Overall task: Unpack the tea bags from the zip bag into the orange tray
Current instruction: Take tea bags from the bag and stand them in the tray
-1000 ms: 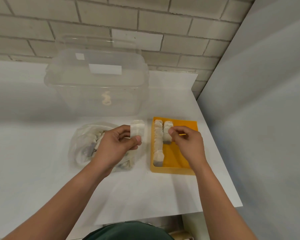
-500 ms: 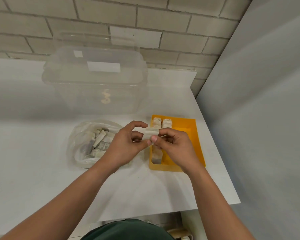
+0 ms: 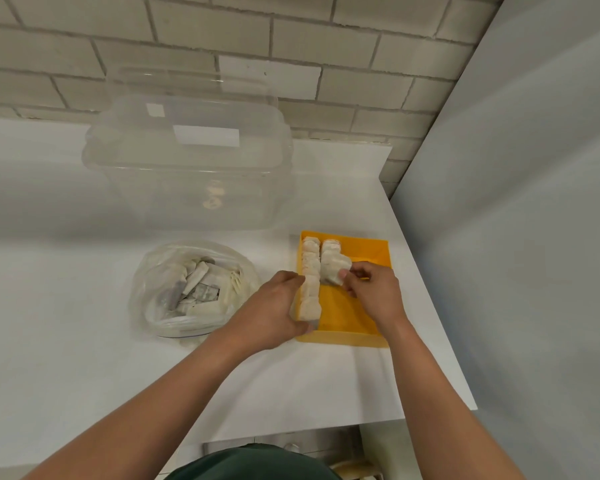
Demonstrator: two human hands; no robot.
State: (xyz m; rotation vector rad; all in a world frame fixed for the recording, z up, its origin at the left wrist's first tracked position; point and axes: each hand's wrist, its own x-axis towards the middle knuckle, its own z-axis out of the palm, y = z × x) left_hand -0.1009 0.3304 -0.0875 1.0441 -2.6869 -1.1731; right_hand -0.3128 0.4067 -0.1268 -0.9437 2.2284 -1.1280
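An orange tray (image 3: pixel 361 317) sits on the white table near its right edge. Along the tray's left wall stands a long row of pale tea bags (image 3: pixel 310 271), and a shorter second row runs beside it. My right hand (image 3: pixel 374 292) pinches a tea bag (image 3: pixel 334 271) at the near end of that second row, inside the tray. My left hand (image 3: pixel 274 310) rests against the tray's left wall beside the long row, fingers curled, holding nothing that I can see. The clear zip bag (image 3: pixel 191 289), with several tea bags in it, lies left of the tray.
A large clear plastic bin (image 3: pixel 191 161) stands behind the zip bag, near the brick wall. A grey partition (image 3: pixel 516 237) rises just past the table's right edge. The table's front edge runs close below my forearms.
A tea bag passed from my left hand to my right, which carried it into the tray's second row. My left hand moved to the tray's left wall.
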